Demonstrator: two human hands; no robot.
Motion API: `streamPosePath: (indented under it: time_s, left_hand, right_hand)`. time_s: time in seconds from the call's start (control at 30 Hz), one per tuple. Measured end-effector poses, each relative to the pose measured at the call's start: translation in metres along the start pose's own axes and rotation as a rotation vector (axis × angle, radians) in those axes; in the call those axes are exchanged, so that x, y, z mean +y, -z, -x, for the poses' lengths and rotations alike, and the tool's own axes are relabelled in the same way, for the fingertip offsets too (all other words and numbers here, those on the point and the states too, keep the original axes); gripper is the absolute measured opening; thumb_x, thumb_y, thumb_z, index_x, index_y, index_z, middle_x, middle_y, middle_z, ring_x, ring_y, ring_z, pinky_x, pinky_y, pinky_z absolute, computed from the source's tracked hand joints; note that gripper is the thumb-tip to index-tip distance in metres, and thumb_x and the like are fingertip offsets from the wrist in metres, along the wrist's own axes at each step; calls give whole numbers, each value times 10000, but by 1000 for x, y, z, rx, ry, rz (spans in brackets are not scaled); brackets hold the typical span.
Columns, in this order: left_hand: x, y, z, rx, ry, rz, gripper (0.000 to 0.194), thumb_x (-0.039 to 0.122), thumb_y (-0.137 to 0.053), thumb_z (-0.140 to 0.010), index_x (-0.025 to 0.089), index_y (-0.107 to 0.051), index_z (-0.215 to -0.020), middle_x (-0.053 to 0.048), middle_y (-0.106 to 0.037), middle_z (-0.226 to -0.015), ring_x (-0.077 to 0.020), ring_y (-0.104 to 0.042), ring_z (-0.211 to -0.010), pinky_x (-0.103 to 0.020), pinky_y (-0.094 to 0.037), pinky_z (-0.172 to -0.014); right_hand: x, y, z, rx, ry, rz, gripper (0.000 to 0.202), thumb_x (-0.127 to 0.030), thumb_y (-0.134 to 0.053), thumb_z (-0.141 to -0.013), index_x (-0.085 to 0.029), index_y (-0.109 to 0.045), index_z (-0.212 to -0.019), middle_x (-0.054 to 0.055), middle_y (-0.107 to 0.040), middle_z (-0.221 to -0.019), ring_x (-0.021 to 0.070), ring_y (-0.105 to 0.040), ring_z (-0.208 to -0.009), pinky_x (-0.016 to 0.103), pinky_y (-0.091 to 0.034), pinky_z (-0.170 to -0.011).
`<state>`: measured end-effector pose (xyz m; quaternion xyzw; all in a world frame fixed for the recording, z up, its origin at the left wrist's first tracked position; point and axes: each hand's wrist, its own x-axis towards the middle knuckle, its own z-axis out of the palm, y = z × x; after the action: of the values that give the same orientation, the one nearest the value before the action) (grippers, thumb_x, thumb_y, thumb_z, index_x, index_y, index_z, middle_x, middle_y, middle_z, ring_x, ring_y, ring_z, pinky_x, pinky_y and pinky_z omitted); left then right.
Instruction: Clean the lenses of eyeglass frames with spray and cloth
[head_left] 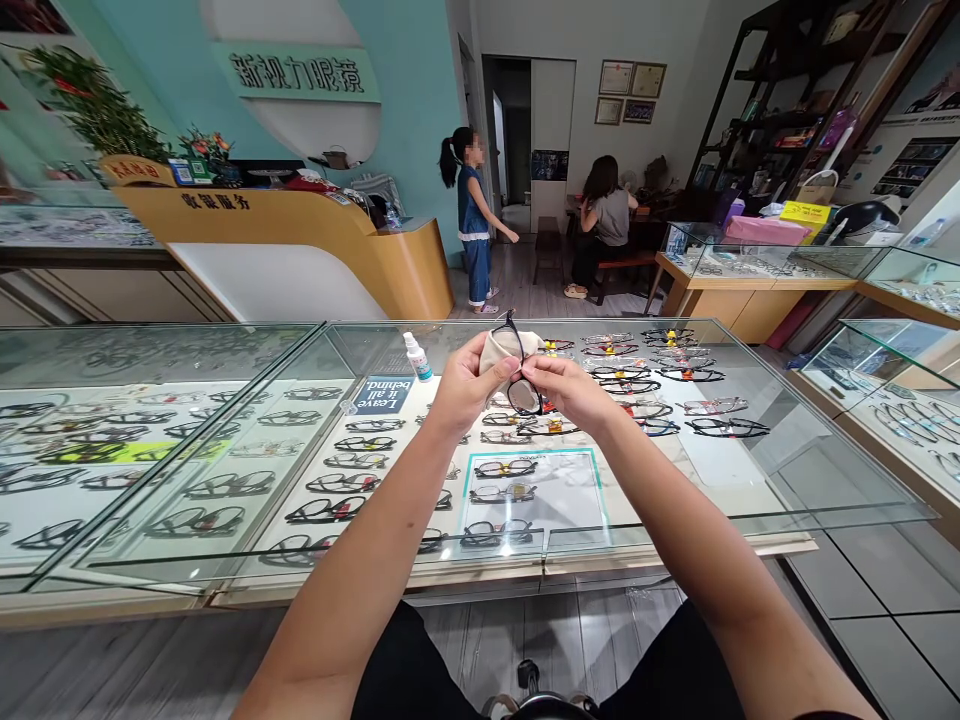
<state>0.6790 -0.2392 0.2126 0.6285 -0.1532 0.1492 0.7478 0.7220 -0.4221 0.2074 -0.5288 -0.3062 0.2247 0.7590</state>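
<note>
Above the glass display case, a pair of dark-framed glasses point(524, 397) is held between both hands, tilted on end. My left hand point(468, 385) presses a pale beige cloth point(501, 347) around the upper lens, its thumb across the front. The fingers of my right hand point(568, 388) pinch the frame near its middle, beside the lower lens. Part of the upper lens is hidden by the cloth and thumb. A white spray bottle point(418, 359) stands on the glass to the left of my left hand.
The glass case point(645, 500) holds many eyeglass frames in rows. Behind it are a wooden counter point(300, 225), a standing person point(474, 215) and a seated person point(606, 225). More display cases point(757, 262) stand at the right.
</note>
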Motion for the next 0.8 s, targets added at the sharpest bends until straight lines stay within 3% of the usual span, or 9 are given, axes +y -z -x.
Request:
streamPosePath:
  time_s: [0.13, 0.27, 0.43, 0.8]
  left_hand:
    - [0, 3, 1, -41, -10, -52, 513, 493, -1048, -713, 187, -756, -1004, -16, -729, -794, -151, -665, -713, -241, -539, -656]
    - [4, 0, 2, -1, -22, -113, 513, 576, -1002, -757, 180, -733, -941, -18, -725, -733, -141, -648, -648, -238, -524, -608]
    - [9, -10, 4, 35, -45, -142, 588, 614, -1037, -668, 194, -665, -844, 21, -662, -643, -128, -603, -569, -233, -481, -538]
    - [3, -21, 10, 216, -170, -199, 650, 794, -810, -879, 222, -546, -719, 59, -482, -498, -89, -425, -442, -243, -354, -463]
  right_hand:
    - [0, 0, 2, -3, -16, -17, 518, -645, -1019, -692, -190, -828, -848, 11, -753, -895, 148, -581, -844, 299, -410, -816]
    - [3, 2, 1, -13, -49, -41, 531, -646, -1030, -680, -187, -837, -864, 7, -750, -857, 149, -603, -838, 301, -428, -826]
    - [9, 5, 0, -42, -66, -24, 534, -647, -1009, -711, -175, -840, -895, 27, -765, -866, 169, -635, -865, 316, -456, -854]
    - [15, -5, 0, -87, -87, 46, 587, -726, -982, -691, -182, -839, -860, 37, -789, -894, 188, -659, -939, 325, -456, -929]
